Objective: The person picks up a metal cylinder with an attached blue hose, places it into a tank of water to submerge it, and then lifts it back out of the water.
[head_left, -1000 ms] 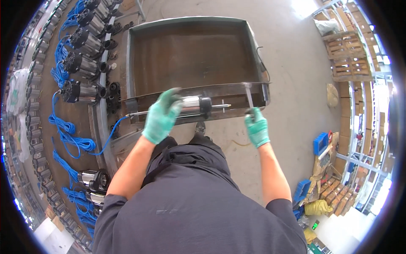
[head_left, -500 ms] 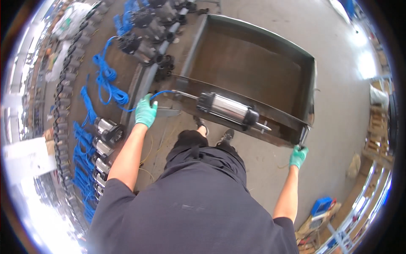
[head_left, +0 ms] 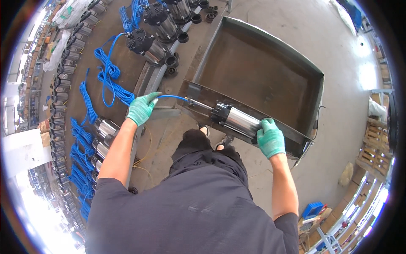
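Left hand (head_left: pixel 142 109) on the cable (head_left: pixel 171 97), right hand (head_left: pixel 271 139) on the motor (head_left: pixel 241 119)

Nearest is the person's dark shirt (head_left: pixel 190 207), with both bare forearms reaching forward from its sleeves. Each hand wears a green glove. The left hand grasps the blue cable, which leaves the glove in a short bend toward the motor. The right hand is on the motor's right end, fingers curled over it; whether they clasp it firmly or only rest there, I cannot tell.

The motor, a silver cylinder with a black left end, lies tilted in the view along the narrow near section of the tray (head_left: pixel 253 63). A thin rod (head_left: pixel 201 104) runs from its left end, and the cable meets the rod's tip. Beyond the motor, the wide brown bed of the tray stretches away. Below, a dark shoe (head_left: pixel 224 142) shows on the grey floor (head_left: pixel 247 180).

To the left, a bench (head_left: pixel 131 70) carries more motors (head_left: pixel 154 47) and blue coils (head_left: pixel 109 74), with black rings (head_left: pixel 171 72) by its edge. Farther right are a blue bin (head_left: pixel 312 210) and wooden pallets (head_left: pixel 374 142). Far left, a long row of metal cylinders (head_left: pixel 58 120) curves along the rim of the view.
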The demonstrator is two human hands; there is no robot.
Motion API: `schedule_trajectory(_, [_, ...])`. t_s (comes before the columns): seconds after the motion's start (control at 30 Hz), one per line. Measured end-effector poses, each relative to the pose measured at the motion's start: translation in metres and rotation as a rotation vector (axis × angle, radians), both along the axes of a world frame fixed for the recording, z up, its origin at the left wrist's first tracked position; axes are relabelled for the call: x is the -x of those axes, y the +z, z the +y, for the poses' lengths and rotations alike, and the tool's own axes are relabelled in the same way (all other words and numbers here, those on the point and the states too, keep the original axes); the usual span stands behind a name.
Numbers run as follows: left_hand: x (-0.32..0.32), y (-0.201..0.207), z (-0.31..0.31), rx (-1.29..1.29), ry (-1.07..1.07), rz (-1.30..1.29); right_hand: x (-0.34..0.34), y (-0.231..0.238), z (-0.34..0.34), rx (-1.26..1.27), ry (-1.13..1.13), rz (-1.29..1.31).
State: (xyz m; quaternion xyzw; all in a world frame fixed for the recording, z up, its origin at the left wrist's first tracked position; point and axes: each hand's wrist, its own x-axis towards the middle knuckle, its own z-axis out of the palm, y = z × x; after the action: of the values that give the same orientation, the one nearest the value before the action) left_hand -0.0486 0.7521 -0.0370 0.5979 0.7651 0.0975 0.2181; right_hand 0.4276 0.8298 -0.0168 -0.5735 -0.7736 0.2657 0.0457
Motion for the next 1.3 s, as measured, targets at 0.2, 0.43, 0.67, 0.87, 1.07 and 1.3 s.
schedule_trajectory(0.2, [-0.028,0.041,0.049,-0.164,0.037,-0.237,-0.022,0.033,0.029,0.148,-0.092,0.142])
schedule_trajectory(0.43, [-0.078,0.018,0.107,-0.374,-0.358,-0.254,-0.066,0.076,0.071,0.087,-0.304,0.139])
schedule_trajectory(0.67, [-0.142,-0.045,0.185,-0.161,-0.667,-0.121,-0.021,0.025,0.138,0.004,-0.151,-0.449])
schedule_trajectory(0.87, [-0.121,-0.091,0.182,-0.13,-0.444,-0.07,-0.005,-0.058,0.175,0.026,-0.07,-0.513])
schedule_trajectory(1.07, [-0.134,-0.103,0.185,-0.139,-0.326,-0.005,-0.001,-0.123,0.187,0.026,-0.091,-0.453])
schedule_trajectory(1.3, [-0.137,-0.109,0.186,-0.151,-0.319,0.071,0.016,-0.16,0.193,-0.048,-0.156,-0.315])
